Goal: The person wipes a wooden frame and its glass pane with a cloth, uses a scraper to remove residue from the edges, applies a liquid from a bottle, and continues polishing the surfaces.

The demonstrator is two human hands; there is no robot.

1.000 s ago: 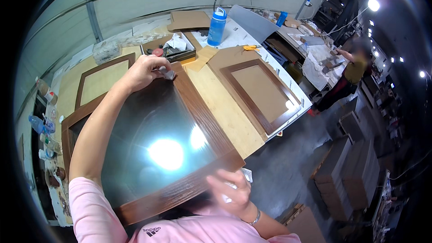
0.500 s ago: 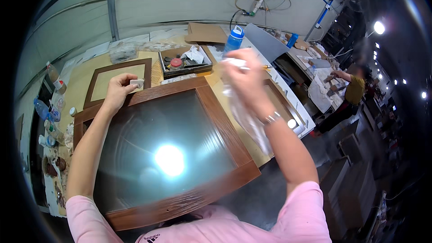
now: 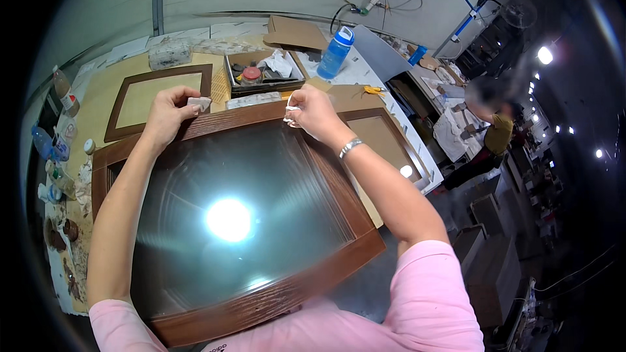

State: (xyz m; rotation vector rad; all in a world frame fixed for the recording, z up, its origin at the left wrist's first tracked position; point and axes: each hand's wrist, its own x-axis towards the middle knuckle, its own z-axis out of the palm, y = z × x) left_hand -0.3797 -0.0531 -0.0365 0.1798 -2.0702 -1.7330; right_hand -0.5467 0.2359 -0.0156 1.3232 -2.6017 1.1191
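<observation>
Pinched in the left hand [image 3: 171, 114] was a pale block [image 3: 199, 102] at the far rail [image 3: 241, 117] of the brown panel [image 3: 228, 169]; whether it touched was unclear. The right hand [image 3: 314, 112], a blur higher up half a second earlier, had come down to that rail's right end, fingers closed on a white cloth [image 3: 291, 117], so block and cloth seemed to serve one rail. The panel lay across the bench [image 3: 98, 91], near edge by the shirt [image 3: 319, 332]. Beyond stood a box [image 3: 277, 87] and bottle [image 3: 334, 58].

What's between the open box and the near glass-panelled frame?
A narrow whitish block lies between the open box and the frame's far rail; the head view shows it.
</observation>
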